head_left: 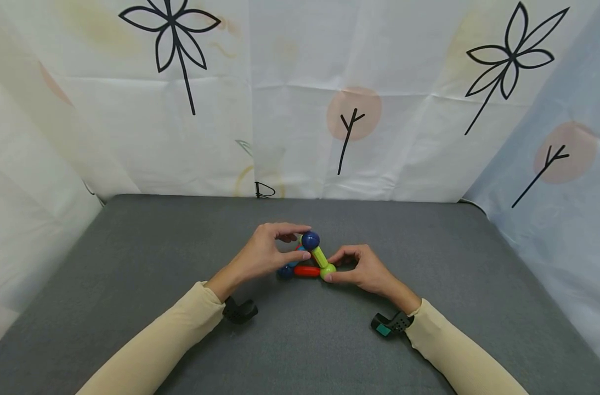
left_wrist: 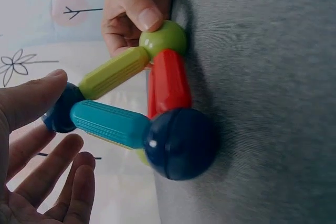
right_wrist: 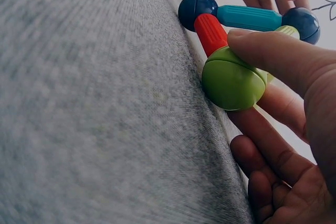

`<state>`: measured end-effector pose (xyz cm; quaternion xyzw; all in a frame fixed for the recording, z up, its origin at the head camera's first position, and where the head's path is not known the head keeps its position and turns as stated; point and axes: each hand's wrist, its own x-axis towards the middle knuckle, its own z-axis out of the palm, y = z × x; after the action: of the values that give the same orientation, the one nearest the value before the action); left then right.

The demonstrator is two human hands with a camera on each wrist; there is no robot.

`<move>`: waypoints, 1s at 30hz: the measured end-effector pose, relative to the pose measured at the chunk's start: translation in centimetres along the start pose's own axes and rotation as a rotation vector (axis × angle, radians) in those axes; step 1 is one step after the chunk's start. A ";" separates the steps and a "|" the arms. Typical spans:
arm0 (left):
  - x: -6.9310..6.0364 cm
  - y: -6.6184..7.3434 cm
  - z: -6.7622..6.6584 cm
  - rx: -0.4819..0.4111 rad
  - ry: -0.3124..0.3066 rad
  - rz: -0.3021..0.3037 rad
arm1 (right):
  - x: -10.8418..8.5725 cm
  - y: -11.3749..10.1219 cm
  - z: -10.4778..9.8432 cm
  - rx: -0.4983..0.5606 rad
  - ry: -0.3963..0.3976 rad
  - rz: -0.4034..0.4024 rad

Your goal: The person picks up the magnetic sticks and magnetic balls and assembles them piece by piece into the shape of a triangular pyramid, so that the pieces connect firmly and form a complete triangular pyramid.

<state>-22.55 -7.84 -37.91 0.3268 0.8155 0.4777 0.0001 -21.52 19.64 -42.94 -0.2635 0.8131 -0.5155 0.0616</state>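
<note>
A small pyramid-like frame of toy building balls and rods stands on the grey surface. My left hand (head_left: 267, 248) pinches the top dark blue ball (head_left: 310, 240) between thumb and fingers. The green ball (head_left: 328, 271) at the lower right corner is held by the thumb and fingers of my right hand (head_left: 363, 270). A red rod (head_left: 307, 271) joins that ball to a lower dark blue ball (left_wrist: 181, 144). Up to the top ball run a teal rod (left_wrist: 110, 123) and a yellow-green rod (left_wrist: 114, 73). The frame's far side is partly hidden.
The grey tabletop (head_left: 290, 351) extends around both hands. A white cloth (head_left: 290, 131) printed with leaves and trees hangs behind it and at the sides. Black straps with cameras (head_left: 391, 323) sit on the wrists.
</note>
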 end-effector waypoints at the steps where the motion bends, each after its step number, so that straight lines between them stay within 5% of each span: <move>1: -0.2 -0.2 0.0 -0.001 0.004 -0.004 | 0.0 0.0 0.0 -0.002 0.000 0.001; 7: -1.6 -1.0 0.1 0.006 0.026 -0.078 | -0.1 0.0 0.0 -0.022 0.010 0.008; 15: -3.3 -1.7 0.7 0.071 -0.031 -0.236 | -0.3 0.1 -0.1 -0.048 0.018 0.005; 30: -1.7 -2.7 0.7 0.072 0.004 -0.270 | 0.8 -0.3 -0.6 -0.083 0.064 0.082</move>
<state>-22.43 -9.09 -40.94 0.2130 0.8687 0.4442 0.0511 -22.29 19.61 -42.26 -0.2155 0.8454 -0.4865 0.0456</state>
